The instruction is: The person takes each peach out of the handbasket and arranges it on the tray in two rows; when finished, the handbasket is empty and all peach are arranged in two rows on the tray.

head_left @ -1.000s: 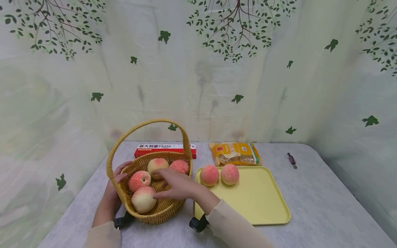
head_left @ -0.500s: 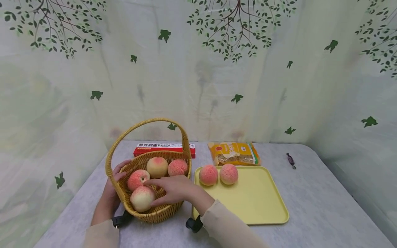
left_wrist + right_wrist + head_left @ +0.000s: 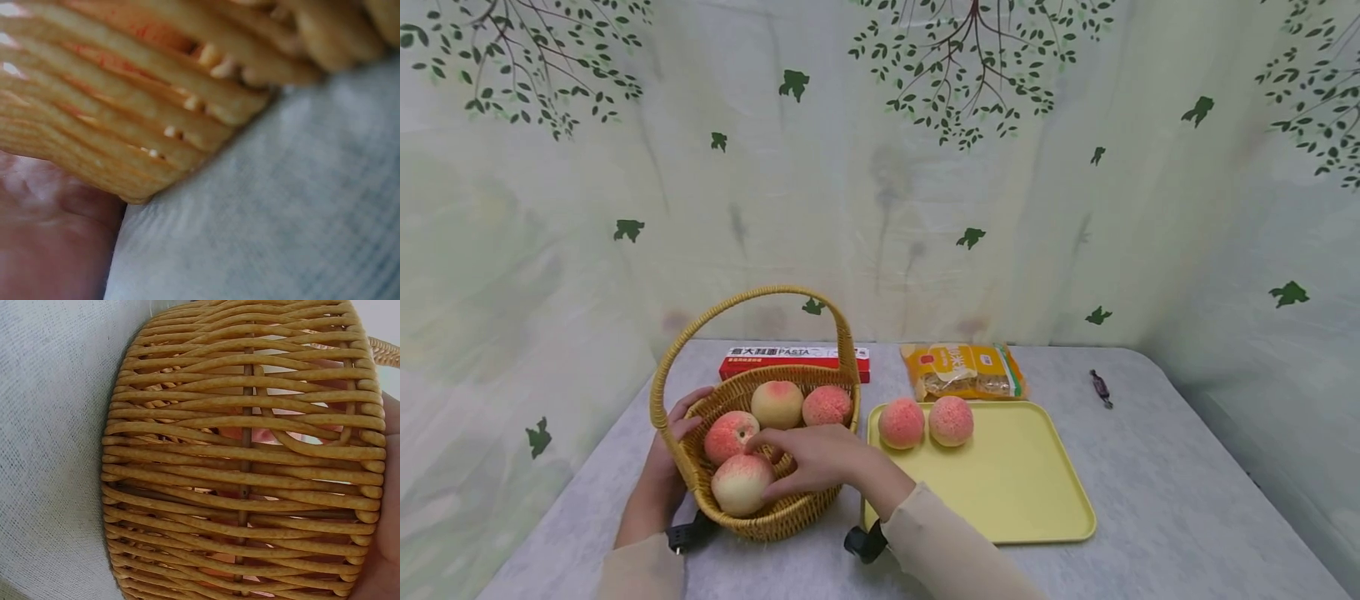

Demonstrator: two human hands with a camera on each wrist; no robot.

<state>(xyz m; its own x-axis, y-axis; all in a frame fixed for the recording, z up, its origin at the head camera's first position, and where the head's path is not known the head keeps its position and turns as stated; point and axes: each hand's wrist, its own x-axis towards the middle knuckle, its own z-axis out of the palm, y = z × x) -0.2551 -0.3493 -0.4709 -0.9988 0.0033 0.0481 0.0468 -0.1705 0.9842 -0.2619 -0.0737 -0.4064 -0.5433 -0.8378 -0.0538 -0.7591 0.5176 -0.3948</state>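
A wicker basket [image 3: 775, 525] with a tall arched handle stands on the left side of the table with several peaches inside. My left hand [image 3: 666, 454] grips the basket's left side, fingers at the rim. My right hand [image 3: 820, 458] reaches over the right rim, thumb and curled forefinger on the pale front peach [image 3: 737, 487]. Behind it lie a redder peach [image 3: 730, 437], a yellowish peach [image 3: 777, 405] and a pink peach [image 3: 827, 406]. Woven basket wall [image 3: 244, 475] fills most of the right wrist view, hiding the right fingertips. In the left wrist view my palm [image 3: 50, 237] lies against the weave.
Right of the basket is a yellow tray [image 3: 1000, 492] bearing two pink peaches [image 3: 902, 423] at its back left. A red pasta box [image 3: 760, 364] sits behind the basket, an orange food packet [image 3: 962, 371] behind the tray. One small wrapped candy [image 3: 1101, 388] lies far right.
My right hand has moved left and toward the front inside the basket, from above the peaches onto the pale front one, its forefinger curling in. The left hand stays at the basket.
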